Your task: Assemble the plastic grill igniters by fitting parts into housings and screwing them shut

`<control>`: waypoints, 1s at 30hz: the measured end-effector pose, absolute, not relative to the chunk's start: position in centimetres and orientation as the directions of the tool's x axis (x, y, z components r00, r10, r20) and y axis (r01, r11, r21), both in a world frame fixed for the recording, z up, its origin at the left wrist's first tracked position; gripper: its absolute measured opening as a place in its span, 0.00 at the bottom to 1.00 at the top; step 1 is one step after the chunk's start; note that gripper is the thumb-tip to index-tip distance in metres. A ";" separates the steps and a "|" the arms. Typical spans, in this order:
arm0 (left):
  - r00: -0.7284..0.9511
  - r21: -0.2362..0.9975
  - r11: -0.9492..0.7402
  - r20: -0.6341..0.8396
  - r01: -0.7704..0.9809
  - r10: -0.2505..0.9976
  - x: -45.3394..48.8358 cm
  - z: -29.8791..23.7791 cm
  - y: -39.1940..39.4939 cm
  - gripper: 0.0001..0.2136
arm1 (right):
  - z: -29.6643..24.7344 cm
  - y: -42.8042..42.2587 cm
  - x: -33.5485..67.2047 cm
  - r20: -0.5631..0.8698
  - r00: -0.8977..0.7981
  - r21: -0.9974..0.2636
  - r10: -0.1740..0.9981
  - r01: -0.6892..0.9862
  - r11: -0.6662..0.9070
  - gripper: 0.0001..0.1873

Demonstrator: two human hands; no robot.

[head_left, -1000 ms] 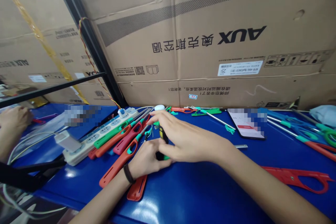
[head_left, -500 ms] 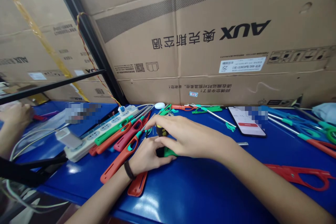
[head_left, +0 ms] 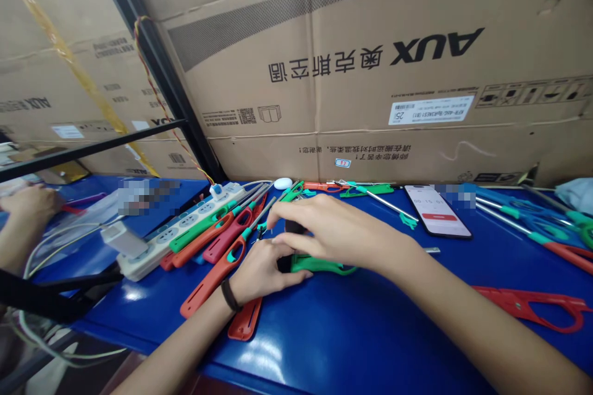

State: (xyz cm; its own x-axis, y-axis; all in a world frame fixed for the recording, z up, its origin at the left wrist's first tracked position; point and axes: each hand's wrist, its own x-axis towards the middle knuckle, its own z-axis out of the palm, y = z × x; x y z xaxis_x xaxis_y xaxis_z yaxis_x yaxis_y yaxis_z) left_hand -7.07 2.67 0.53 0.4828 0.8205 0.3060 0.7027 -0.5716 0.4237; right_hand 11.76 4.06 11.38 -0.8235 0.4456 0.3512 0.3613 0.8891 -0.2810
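My left hand [head_left: 259, 268], with a black band on its wrist, is closed on the near end of a green lighter shell [head_left: 324, 265] that lies flat on the blue table [head_left: 352, 327]. Just above it, my right hand [head_left: 336, 231] curls its fingers over a small black tool [head_left: 291, 226] that stands on that same end of the shell. Most of the tool is hidden by my fingers. The two hands touch each other over the shell.
Left of my hands lie several long red and green lighters [head_left: 217, 241] beside a white power strip [head_left: 185, 228]. A red shell [head_left: 245, 324] lies under my left wrist, another red shell [head_left: 528, 308] at right. A phone [head_left: 438, 219] lies behind. Cardboard boxes [head_left: 370, 74] wall the back. Another person's hand [head_left: 28, 207] is far left.
My right hand has sunk lower over the black tool, hiding its yellow marking. More of the green shell now shows under my right palm. My left hand has stayed in place.
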 end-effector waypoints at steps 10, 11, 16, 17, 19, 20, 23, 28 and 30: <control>0.463 0.527 -0.524 0.256 0.669 0.848 -7.0 0.3 2.5 0.19 | 12.3 3.5 8.7 0.376 -0.688 0.018 0.621 0.675 0.737 0.32; 0.471 0.524 -0.532 0.259 0.665 0.843 -7.0 0.3 2.5 0.18 | 12.6 3.4 8.2 0.359 -0.668 0.010 0.652 0.701 0.713 0.33; 0.456 0.527 -0.550 0.310 0.647 0.834 -6.9 0.3 2.5 0.22 | 14.3 3.4 7.5 0.202 -0.754 -0.106 0.625 0.618 0.779 0.24; 0.443 0.529 -0.546 0.319 0.650 0.838 -7.0 0.1 2.5 0.22 | 14.7 3.5 7.7 0.106 -0.812 -0.158 0.574 0.556 0.816 0.20; 0.437 0.520 -0.543 0.322 0.660 0.840 -7.1 -0.1 2.4 0.19 | 15.2 3.7 8.3 -0.016 -0.883 -0.206 0.469 0.462 0.863 0.16; 0.443 0.512 -0.544 0.315 0.665 0.839 -7.1 -0.2 2.4 0.17 | 15.4 3.7 8.5 -0.020 -0.902 -0.191 0.432 0.427 0.884 0.14; 0.474 0.501 -0.552 0.287 0.667 0.832 -7.1 0.1 2.4 0.16 | 15.3 4.0 8.6 0.080 -0.914 -0.066 0.399 0.394 0.917 0.07; 0.484 0.530 -0.533 0.243 0.660 0.841 -7.0 0.5 2.6 0.16 | 13.8 4.4 7.5 0.224 -0.857 0.101 0.464 0.494 0.864 0.17; 0.485 0.552 -0.537 0.253 0.638 0.837 -7.0 0.4 2.6 0.17 | 13.3 4.1 7.4 0.278 -0.814 0.086 0.510 0.549 0.831 0.24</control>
